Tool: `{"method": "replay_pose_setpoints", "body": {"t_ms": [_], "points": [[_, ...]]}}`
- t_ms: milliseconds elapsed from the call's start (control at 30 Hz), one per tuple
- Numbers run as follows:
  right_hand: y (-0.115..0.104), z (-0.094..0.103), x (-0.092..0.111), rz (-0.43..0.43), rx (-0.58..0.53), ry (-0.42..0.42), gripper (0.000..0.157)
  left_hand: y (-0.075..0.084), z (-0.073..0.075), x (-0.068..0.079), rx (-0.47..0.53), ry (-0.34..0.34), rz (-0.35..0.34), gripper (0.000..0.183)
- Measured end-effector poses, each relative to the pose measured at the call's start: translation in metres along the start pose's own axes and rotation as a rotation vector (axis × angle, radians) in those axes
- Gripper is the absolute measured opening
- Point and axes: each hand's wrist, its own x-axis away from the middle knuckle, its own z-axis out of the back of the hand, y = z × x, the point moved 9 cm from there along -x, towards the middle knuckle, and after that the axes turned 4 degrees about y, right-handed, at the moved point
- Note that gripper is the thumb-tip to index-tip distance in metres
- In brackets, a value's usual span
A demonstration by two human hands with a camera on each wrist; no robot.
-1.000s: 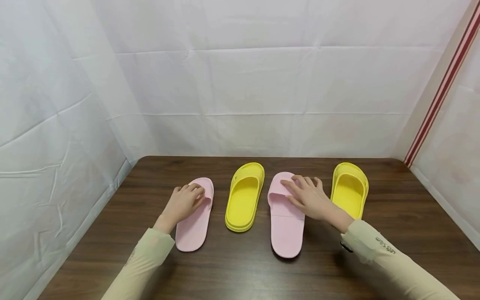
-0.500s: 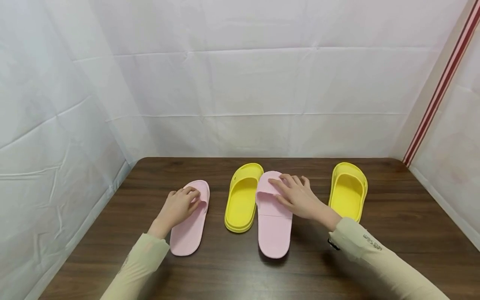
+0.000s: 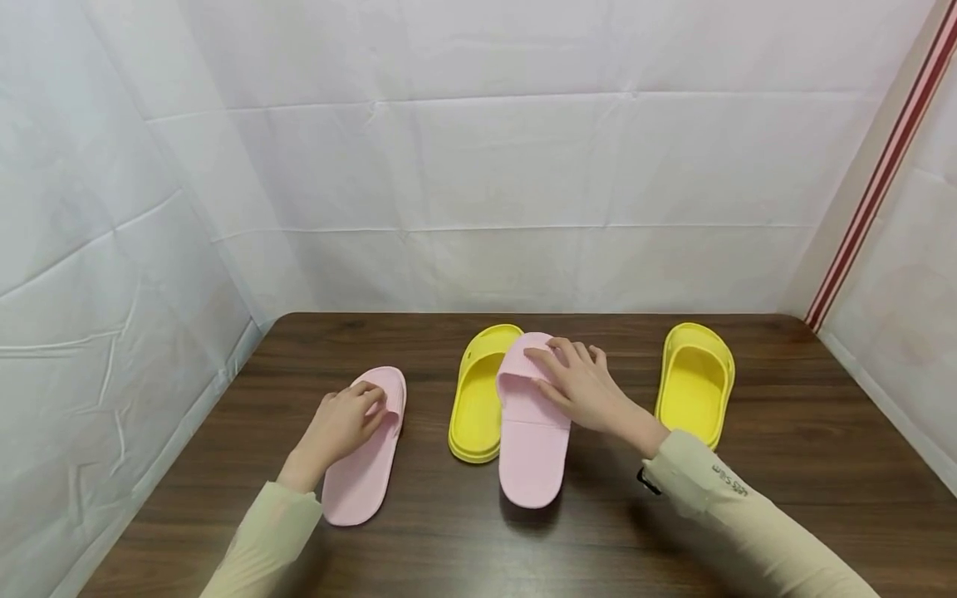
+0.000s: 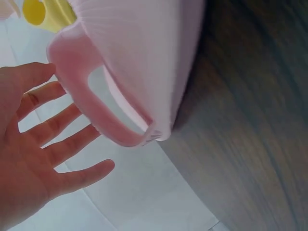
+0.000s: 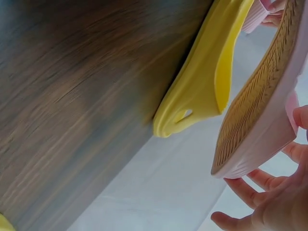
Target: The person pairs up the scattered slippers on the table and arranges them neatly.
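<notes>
At the left of the head view, a pink slipper (image 3: 360,486) lies on the dark wood table (image 3: 441,548), toe pointing away. My left hand (image 3: 340,425) pinches its strap, thumb and fingertips meeting the strap edge in the left wrist view. A matching pink slipper (image 3: 532,465) is held up off the table by my right hand (image 3: 588,393), which grips it at the strap and toe end. The right wrist view shows its tan ridged sole (image 5: 262,91). In the head view this raised slipper overlaps the right part of a yellow clog (image 3: 477,415) lying near the middle.
A second yellow clog (image 3: 691,390) lies at the right, close beyond my right forearm. White cloth (image 3: 516,166) hangs behind the table's far edge and along both sides. A red-striped band (image 3: 885,174) runs down the right corner.
The right hand has carried its pink slipper left and up, so it now overlaps the middle yellow clog. The left hand has shifted its pink slipper left and nearer.
</notes>
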Motion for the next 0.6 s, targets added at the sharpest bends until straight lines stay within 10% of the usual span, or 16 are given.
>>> {"method": "replay_pose_setpoints", "body": {"t_ms": [600], "points": [[-0.044,-0.014,-0.018,0.028,-0.054,0.063,0.039,-0.009,0.007,0.005,0.053,-0.008,0.038,0.011]]}}
